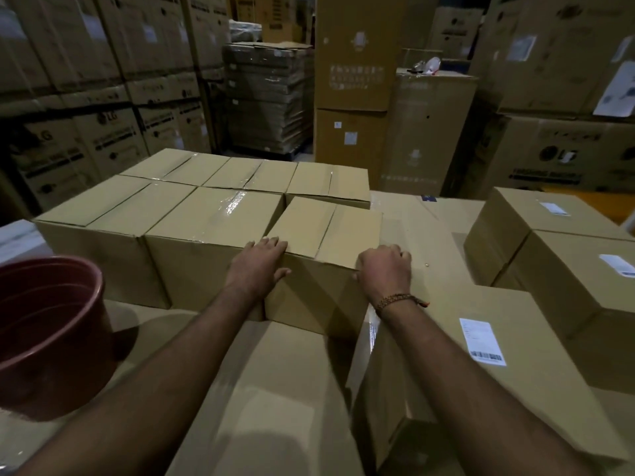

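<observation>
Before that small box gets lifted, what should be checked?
1. Left hand flat on the box at its near-left corner: ok.
2. Right hand curled round its near-right corner: ok.
3. Flaps closed: ok; taped: cannot tell.
4. Nothing stacked on it: ok.
5. Gap to the neighbour on its left: not ok, hardly any.
6. Weight: cannot tell.
</observation>
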A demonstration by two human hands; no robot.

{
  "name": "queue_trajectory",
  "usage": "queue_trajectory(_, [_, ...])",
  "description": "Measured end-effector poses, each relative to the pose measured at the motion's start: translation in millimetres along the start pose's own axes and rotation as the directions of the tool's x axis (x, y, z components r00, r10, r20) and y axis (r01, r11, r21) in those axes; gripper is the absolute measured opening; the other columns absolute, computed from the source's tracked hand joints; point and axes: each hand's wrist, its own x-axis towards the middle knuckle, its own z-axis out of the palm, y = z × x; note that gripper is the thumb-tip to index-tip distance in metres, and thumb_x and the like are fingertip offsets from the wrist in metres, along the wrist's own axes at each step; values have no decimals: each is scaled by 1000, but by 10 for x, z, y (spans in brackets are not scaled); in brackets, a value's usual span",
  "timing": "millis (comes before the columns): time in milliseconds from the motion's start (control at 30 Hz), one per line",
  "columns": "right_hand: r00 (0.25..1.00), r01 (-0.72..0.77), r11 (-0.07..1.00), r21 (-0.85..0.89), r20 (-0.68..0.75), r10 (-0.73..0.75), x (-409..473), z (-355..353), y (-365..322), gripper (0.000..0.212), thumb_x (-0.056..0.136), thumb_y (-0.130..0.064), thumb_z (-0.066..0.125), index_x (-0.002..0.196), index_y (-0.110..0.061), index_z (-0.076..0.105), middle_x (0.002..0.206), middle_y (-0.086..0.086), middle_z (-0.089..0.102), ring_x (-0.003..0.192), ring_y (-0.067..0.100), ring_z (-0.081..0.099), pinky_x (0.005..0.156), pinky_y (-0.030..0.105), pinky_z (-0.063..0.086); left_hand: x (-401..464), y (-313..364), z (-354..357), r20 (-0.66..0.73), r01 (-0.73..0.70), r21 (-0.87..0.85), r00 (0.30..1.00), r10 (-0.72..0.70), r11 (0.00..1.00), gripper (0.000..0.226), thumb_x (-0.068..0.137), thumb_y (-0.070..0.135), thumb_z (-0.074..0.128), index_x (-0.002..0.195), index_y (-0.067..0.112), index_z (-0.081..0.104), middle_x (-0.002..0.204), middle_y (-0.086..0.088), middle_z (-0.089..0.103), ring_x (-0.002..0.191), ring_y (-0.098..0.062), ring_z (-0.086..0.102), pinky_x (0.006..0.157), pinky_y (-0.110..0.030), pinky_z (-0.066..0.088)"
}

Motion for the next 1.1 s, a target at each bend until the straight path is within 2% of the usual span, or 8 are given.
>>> queue_trajectory(167, [999,32,999,26,1,-32,110,57,25,20,101,-37,67,113,-23,75,109,6,69,111,27,57,97,41,47,6,-79,126,-110,-17,-33,994,13,999,46,103,35,59,147,23,53,151,-4,56,137,-24,52,114,-40,41])
queue_trajectory(300, [999,41,996,73,0,-41,182,83,36,20,101,-38,67,114,-25,75,109,5,69,110,26,57,98,40,48,-1,-63,144,-177,-1,-99,984,-17,995,40,100,24,65,139,17,63,143,-8,63,130,-30,57,108,-39,46])
queue_trajectory(567, [999,42,990,131,-13,-41,221,99,42,23,99,-38,69,118,-26,74,113,5,68,111,26,56,97,40,49,47,-82,223,-191,34,-139,980,-60,990,48,95,16,69,142,20,62,144,-7,63,130,-30,57,108,-42,48])
queue_trajectory(733, [999,47,986,161,-33,-43,200,126,64,27,99,-41,68,121,-26,71,115,4,66,112,25,55,97,39,48,42,-81,201,-231,24,-206,970,-72,978,57,82,-4,68,137,13,67,136,-13,66,124,-35,60,102,-46,51])
queue_trajectory(867, [998,52,986,160,-35,-47,193,132,85,28,99,-43,68,121,-26,71,115,4,66,112,25,55,97,40,48,58,-86,163,-226,21,-211,972,-69,977,54,77,-6,68,129,8,70,129,-17,69,117,-40,62,97,-49,54])
queue_trajectory(1100, [999,49,982,181,-31,-44,171,120,84,29,100,-42,65,122,-24,69,117,5,65,114,26,55,99,42,48,107,-142,170,-202,31,-148,977,-61,988,51,79,2,71,128,14,69,125,-9,70,113,-35,63,89,-47,56])
